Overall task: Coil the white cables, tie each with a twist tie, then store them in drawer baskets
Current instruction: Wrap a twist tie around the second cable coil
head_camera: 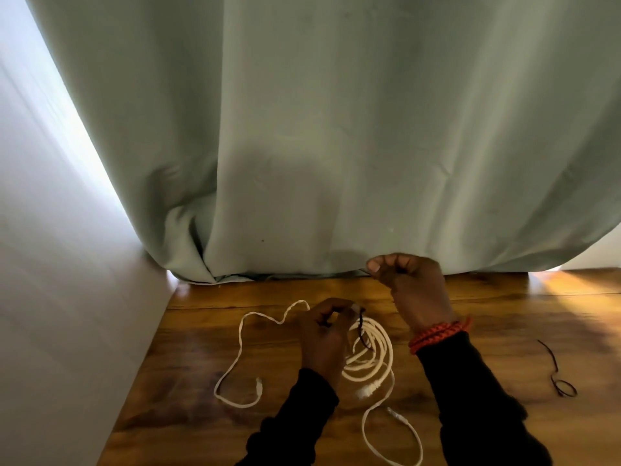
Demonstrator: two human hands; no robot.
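A white cable [373, 361] lies partly coiled on the wooden table [208, 348], with its loose end trailing left to a plug [258, 386]. A second plug end [398, 415] loops toward the front edge. My left hand [324, 334] grips the top of the coil, and a dark twist tie [363, 331] hangs across the loops at its fingertips. My right hand [408, 280] is raised behind the coil with its fingers curled. Thumb and forefinger pinch what looks like a thin tie end.
Another dark twist tie [559, 375] lies on the table at the right. A pale green curtain [336, 129] hangs down to the table's back edge. A white wall [67, 297] bounds the left side.
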